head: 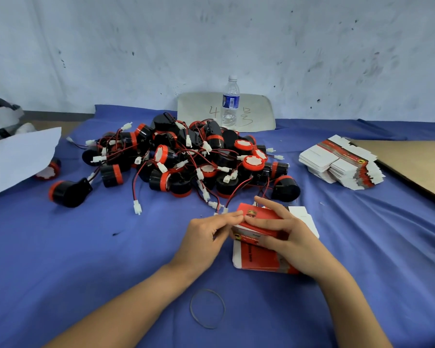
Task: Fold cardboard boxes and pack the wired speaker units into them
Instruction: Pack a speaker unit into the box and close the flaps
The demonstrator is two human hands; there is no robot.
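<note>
— Where are the hands?

— Low in the middle of the cloth [86, 247], meeting over a stack [255, 262] of flat red-and-white boxes.

— The right one?

— The right hand [289, 237] comes over the stack from four o'clock. It grips the top box [259, 214], with the thumb on the far edge and the fingers curled over the near side. The box's far end is tilted up off the stack.

— And the left?

— The left hand [206, 237] reaches in from eight o'clock. Its forefinger is straight and touches the box's left edge, and the other fingers are half bent. Whether the thumb pinches the box from below I cannot tell.

— The speakers?

— The speakers [186, 156] are heaped at twelve o'clock from the hands. They are black with red rims, tangled in red and black wires with white plugs. A few wires reach just beside the box. A loose speaker [69, 190] lies at ten o'clock, apart from the heap. A second speaker [49, 170] shows from under a paper sheet [18, 156] at nine.

— More boxes?

— A far stack [342, 163] of flats lies fanned out at two o'clock, near a brown board [417, 162].

— Anything else?

— A bottle [230, 102] stands upright behind the heap at twelve, in front of a card [199, 109] marked 4. A rubber band [207, 308] lies at six o'clock between the forearms, apart from both.
</note>
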